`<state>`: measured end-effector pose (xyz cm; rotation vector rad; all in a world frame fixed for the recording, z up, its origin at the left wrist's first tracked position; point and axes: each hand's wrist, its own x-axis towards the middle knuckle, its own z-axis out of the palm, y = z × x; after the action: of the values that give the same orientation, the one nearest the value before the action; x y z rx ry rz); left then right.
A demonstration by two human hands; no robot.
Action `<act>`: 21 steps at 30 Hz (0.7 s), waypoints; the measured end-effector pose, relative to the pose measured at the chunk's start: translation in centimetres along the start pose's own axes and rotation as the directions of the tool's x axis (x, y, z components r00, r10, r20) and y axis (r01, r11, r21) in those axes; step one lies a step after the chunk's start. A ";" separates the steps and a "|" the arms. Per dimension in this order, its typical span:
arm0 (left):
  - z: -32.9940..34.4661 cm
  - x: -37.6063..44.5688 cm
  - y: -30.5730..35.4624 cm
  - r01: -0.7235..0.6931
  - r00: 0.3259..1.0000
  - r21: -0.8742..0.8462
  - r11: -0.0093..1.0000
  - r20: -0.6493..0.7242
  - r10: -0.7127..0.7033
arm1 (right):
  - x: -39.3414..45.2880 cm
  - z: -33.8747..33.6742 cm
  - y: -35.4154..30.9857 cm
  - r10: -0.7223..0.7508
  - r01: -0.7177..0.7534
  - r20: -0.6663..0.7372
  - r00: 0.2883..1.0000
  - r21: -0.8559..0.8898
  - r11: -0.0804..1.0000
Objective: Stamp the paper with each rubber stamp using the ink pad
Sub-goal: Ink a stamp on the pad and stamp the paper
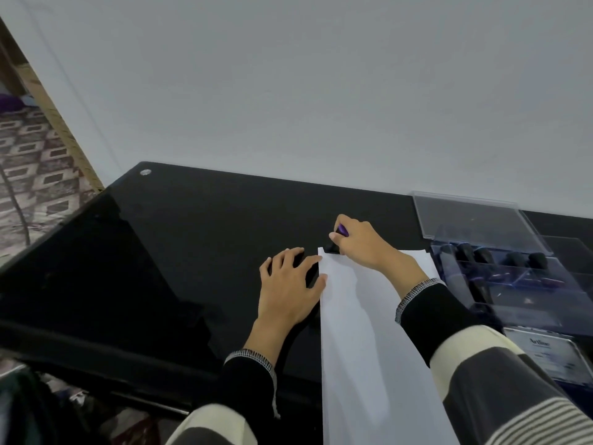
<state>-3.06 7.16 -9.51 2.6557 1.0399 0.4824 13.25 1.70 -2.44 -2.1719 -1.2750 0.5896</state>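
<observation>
step: stamping, frame middle | right hand [359, 242] grips stamp [333, 244] on paper [362, 332] | left hand [290, 284] flat, steadies paper | tip: push straight down

Glossy black table [192, 239], matt paper [359, 332]

two hands [290, 284] [362, 240], one paper [362, 332], one held stamp [337, 240], one stamp case [500, 268], one ink pad [545, 354].

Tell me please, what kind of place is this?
Probably a room in a home, used as a desk corner: a glossy black table against a plain wall, a patterned carpet on the floor, and a clear stamp case beside the paper.
</observation>
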 end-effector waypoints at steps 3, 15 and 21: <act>0.1 0.0 0.0 0.003 1.000 -0.007 1.000 -0.015 -0.003 | 0.3 0.1 -0.3 -0.011 0.014 0.033 0.999 -0.072 0.997; 0.0 0.0 0.1 0.008 1.000 -0.009 1.000 -0.009 -0.008 | 0.6 1.0 -0.7 -0.047 0.051 0.023 0.999 -0.267 0.962; 0.0 0.0 0.1 0.008 1.000 -0.015 1.000 -0.019 -0.008 | 0.5 1.1 -0.5 -0.042 0.042 0.005 0.999 -0.266 0.963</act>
<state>-3.00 7.06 -9.51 2.6376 1.0481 0.5122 12.46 2.66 -3.01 -2.3520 -1.4689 0.4197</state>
